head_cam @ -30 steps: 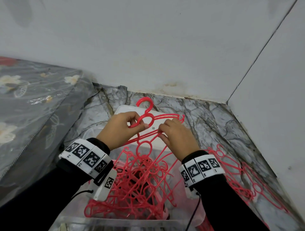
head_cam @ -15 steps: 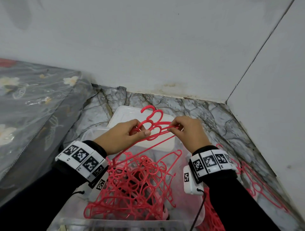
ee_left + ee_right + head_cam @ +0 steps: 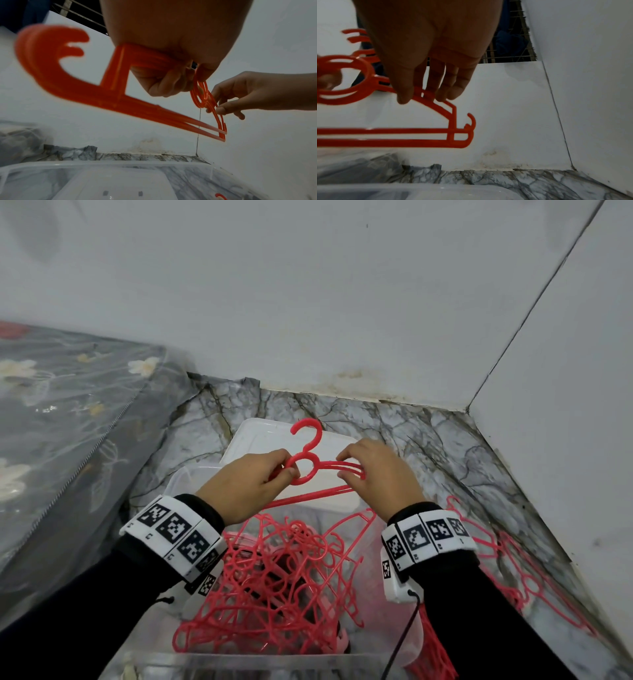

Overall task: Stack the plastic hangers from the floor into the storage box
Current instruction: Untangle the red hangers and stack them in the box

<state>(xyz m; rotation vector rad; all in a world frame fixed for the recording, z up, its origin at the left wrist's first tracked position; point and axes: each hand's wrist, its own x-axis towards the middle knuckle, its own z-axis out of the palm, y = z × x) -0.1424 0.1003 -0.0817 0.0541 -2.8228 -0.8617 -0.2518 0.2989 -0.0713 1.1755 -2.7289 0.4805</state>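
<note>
I hold a small bunch of red plastic hangers (image 3: pixel 305 455) level above the clear storage box (image 3: pixel 239 660). My left hand (image 3: pixel 287 465) grips them at the ring under the hook. My right hand (image 3: pixel 347 470) pinches the right shoulder arms. The left wrist view shows the left hand (image 3: pixel 164 81) closed round the hangers (image 3: pixel 120 94), with the right hand (image 3: pixel 223 106) pinching beyond. In the right wrist view my right hand (image 3: pixel 426 97) has its fingers and thumb on the sloping arm of the hangers (image 3: pixel 402 135). A tangle of red hangers (image 3: pixel 274 577) fills the box.
More red hangers (image 3: pixel 507 559) lie on the marbled floor to the right, against the wall. A white lid (image 3: pixel 260 436) lies just beyond the box. A bed with a grey flowered cover (image 3: pixel 68 422) stands at the left. White walls meet in a corner ahead.
The held hangers rose a little and closed up, so their splayed hooks now line up as one. My right hand moved out along the shoulder arms.
</note>
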